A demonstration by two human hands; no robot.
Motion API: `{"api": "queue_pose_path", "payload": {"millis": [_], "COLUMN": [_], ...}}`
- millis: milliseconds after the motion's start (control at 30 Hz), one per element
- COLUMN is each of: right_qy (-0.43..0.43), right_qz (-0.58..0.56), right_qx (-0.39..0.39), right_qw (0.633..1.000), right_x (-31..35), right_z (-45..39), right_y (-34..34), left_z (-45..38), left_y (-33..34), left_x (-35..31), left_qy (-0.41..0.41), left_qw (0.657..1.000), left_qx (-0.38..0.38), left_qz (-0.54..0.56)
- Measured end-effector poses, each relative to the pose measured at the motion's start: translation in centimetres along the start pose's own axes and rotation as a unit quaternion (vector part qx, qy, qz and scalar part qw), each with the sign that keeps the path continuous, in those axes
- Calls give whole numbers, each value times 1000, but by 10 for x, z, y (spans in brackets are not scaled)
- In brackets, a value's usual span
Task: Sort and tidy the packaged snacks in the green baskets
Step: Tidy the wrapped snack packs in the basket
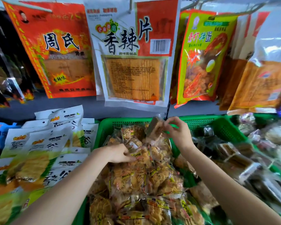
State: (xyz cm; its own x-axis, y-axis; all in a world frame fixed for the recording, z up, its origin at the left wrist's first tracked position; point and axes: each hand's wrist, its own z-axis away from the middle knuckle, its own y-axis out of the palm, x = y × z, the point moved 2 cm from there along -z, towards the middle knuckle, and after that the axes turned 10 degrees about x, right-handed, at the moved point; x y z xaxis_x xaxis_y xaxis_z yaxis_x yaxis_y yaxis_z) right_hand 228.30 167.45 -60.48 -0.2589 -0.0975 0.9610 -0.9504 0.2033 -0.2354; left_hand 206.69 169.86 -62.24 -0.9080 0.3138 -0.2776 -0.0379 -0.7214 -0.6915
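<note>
A green basket [111, 123] in the middle is heaped with clear packets of golden crackers [146, 174]. My left hand [120, 154] lies on the heap, fingers curled round a packet with a yellow label near its top. My right hand [177, 132] is raised over the basket's back edge and pinches a small clear-wrapped snack bar [154, 129], tilted, lifted above the pile. A second green basket [217, 125] to the right holds dark wrapped bars [234, 153].
White-and-green snack bags [44, 148] lie stacked flat at the left. Large hanging packets, one red [55, 51], one white [131, 59] and one yellow-green [203, 59], dangle low over the baskets' back. More wrapped sweets [269, 135] fill the far right.
</note>
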Motion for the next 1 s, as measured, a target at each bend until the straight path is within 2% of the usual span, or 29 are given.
{"api": "queue_pose_path", "payload": {"millis": [33, 100, 167, 300, 400, 500, 633, 733, 833, 933, 967, 1000], "right_qy": [31, 92, 143, 224, 193, 116, -19, -94, -98, -77, -68, -64], "right_qz": [-6, 82, 180, 199, 217, 230, 393, 447, 498, 591, 613, 624], "right_qx": [-52, -154, -179, -132, -69, 68, 240, 311, 360, 391, 386, 368], "right_qw": [998, 980, 956, 945, 955, 964, 888, 834, 783, 702, 686, 686], "right_x": [-2, -11, -17, -27, -22, 1, 15, 2, -7, -17, -18, -18], "right_z": [2, 0, -2, -3, -7, -8, -17, -40, -64, -77, -77, -77], "right_y": [-16, -55, -90, -116, -99, -56, 14, 71, 126, 156, 157, 152], "left_z": [-1, -3, -4, -8, -11, -16, -12, -15, -17, -17, -17, -17], "left_y": [0, 0, -1, 2, 4, 0, -20, -20, -8, 1, 4, 4], "left_x": [0, -1, -3, 1, 7, 15, 16, 22, 35, 44, 46, 48], "left_qy": [0, 0, 4, -6, -6, 11, -33, -44, -22, -47, -55, -58], "left_qw": [1000, 1000, 1000, 999, 999, 999, 993, 996, 998, 998, 998, 998], "left_qx": [1, 4, 1, -24, -35, -37, -110, -73, -54, -35, -28, -28], "left_qz": [1, -3, -6, -29, -32, 7, -4, -5, 3, -10, -15, -19]}}
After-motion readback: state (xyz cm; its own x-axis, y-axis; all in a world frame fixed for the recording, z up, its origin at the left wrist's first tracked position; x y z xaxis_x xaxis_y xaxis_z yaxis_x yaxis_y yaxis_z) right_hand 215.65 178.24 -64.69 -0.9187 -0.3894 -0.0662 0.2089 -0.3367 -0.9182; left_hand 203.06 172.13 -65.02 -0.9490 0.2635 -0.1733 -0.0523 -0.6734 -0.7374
